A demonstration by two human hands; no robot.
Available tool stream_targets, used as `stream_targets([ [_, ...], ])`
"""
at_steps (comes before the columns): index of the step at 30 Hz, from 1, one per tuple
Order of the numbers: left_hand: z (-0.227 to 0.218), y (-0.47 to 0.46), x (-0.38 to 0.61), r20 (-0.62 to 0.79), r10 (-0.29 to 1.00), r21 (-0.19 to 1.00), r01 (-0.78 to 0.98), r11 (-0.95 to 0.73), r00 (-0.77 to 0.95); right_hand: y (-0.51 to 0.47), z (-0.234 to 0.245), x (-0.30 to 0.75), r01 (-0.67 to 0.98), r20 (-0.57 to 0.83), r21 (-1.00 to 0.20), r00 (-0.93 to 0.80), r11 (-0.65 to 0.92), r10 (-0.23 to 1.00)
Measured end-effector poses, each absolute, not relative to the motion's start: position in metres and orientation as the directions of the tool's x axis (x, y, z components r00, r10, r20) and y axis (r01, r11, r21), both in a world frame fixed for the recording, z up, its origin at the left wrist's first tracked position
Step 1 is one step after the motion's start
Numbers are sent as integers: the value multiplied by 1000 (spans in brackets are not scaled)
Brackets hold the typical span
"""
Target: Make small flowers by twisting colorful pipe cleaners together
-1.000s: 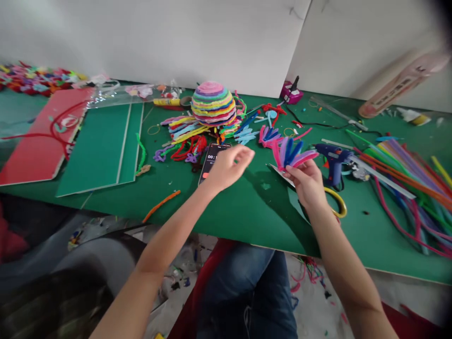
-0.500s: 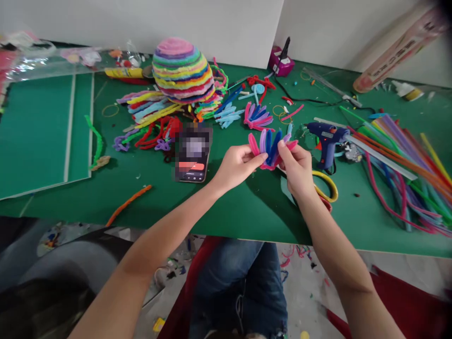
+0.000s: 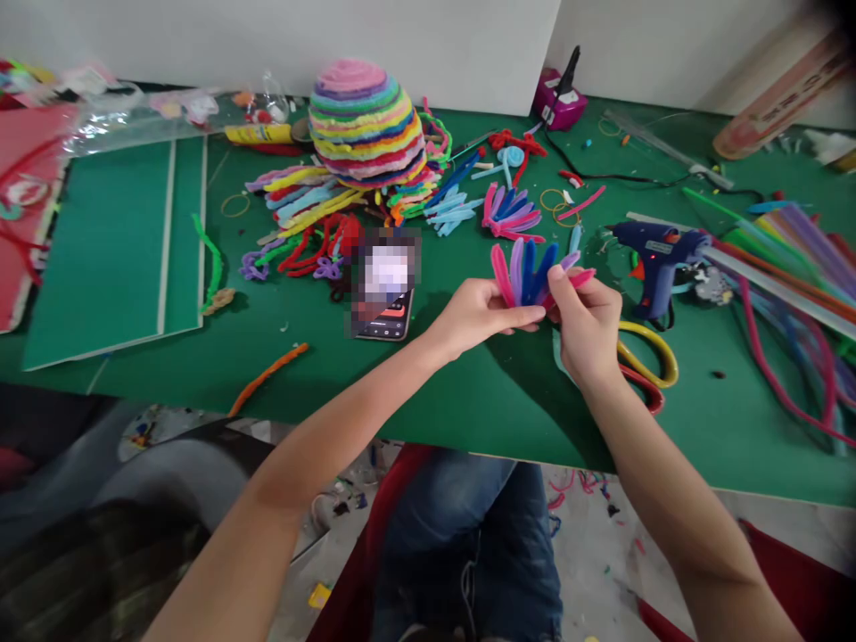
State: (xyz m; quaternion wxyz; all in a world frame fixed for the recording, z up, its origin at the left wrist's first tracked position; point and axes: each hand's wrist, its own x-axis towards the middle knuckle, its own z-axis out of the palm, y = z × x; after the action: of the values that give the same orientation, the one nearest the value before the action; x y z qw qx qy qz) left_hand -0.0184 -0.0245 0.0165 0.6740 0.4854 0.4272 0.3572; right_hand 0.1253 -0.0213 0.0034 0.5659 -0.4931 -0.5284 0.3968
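Above bare tabletop (image 3: 481, 397), inside its edge (image 3: 508, 457) — both hands (image 3: 478, 314) (image 3: 589, 321) hold fuzzy loops (image 3: 528, 272).

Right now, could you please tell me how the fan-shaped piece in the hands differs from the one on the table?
The held fan is pinched in the left hand and right hand, while the table fan lies untouched on the green table. The held fan is nearer and looks wider here; the table fan is farther back. Both have fuzzy pink, lilac and blue loops.
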Motion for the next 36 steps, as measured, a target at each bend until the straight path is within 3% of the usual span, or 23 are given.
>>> stream_targets([
  [8,6,-24,-15,-148,925,971,-127,204,350,-23,2,123,61,195,-980,115,189,974],
  [16,6,-23,-14,-159,928,962,-158,221,336,-22,1,123,70,207,-977,98,201,973],
  [22,1,-24,-17,-126,923,984,-69,161,364,-22,4,125,91,231,-971,121,221,965],
  [29,7,-23,-18,-280,833,940,-38,338,477,-17,3,131,-26,139,-989,209,148,968],
  [36,14,-23,-19,-274,864,946,-42,320,424,-19,5,129,-22,125,-991,180,131,976],
])
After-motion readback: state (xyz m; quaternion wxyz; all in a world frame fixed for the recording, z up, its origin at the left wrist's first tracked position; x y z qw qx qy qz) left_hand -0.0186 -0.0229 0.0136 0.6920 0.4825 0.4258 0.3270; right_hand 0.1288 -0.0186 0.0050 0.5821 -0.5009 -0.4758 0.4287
